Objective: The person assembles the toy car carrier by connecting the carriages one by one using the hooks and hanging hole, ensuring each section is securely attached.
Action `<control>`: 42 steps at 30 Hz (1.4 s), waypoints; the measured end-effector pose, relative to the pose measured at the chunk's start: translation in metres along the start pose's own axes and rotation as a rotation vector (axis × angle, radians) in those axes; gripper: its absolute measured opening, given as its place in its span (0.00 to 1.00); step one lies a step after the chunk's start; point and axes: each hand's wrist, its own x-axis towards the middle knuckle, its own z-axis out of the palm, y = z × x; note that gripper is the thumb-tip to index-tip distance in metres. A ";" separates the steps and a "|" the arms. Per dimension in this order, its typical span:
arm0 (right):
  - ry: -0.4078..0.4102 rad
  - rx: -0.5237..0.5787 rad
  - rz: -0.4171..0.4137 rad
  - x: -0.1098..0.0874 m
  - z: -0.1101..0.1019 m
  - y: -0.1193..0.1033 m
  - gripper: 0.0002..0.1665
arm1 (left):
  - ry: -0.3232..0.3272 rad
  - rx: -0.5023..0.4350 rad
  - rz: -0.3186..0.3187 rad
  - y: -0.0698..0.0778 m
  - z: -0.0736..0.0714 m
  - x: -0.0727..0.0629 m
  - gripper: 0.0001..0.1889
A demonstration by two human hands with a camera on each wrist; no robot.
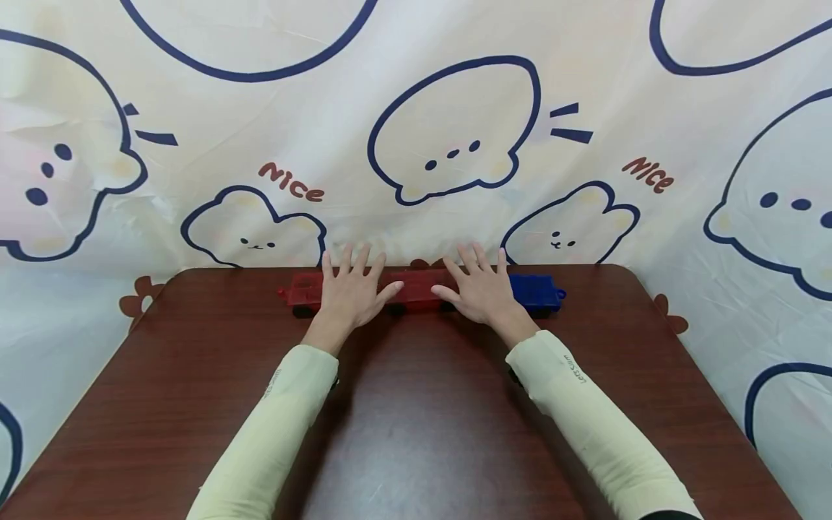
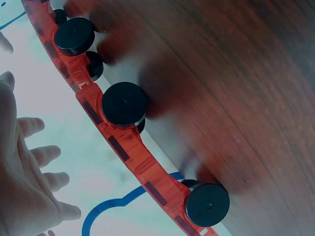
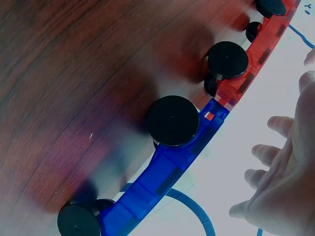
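Observation:
A row of linked toy car bases stands on black wheels along the table's far edge. At the left end is a translucent red car base (image 1: pixel 304 290), another red one (image 1: pixel 416 286) sits mid-row, and a blue car base (image 1: pixel 534 290) forms the right end. My left hand (image 1: pixel 353 295), fingers spread, overlaps the red part in the head view. Fingers fanned out too, my right hand (image 1: pixel 482 292) overlaps the joint of red and blue. Both wrist views show a visible gap between the fingers and the car bases. Neither hand grips anything.
The dark brown wooden table (image 1: pixel 416 433) carries the row. Right behind its far edge hangs a pale cloth (image 1: pixel 416 231) with cartoon drawings, which also runs down both sides. Small couplers stick out at the ends, a red hook (image 1: pixel 282 292) and a blue loop (image 1: pixel 562 294).

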 end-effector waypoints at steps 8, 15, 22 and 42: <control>-0.009 0.000 -0.013 0.002 0.006 -0.005 0.48 | -0.001 -0.053 -0.021 -0.008 0.002 -0.002 0.43; -0.003 0.002 -0.019 0.002 0.008 -0.006 0.48 | 0.011 -0.073 -0.020 -0.012 0.002 -0.004 0.43; -0.006 0.042 -0.033 0.003 0.011 -0.008 0.48 | 0.015 -0.115 -0.024 -0.018 0.007 -0.008 0.43; 0.018 0.074 -0.093 0.005 0.016 -0.012 0.45 | 0.058 -0.169 -0.031 -0.038 0.014 -0.018 0.41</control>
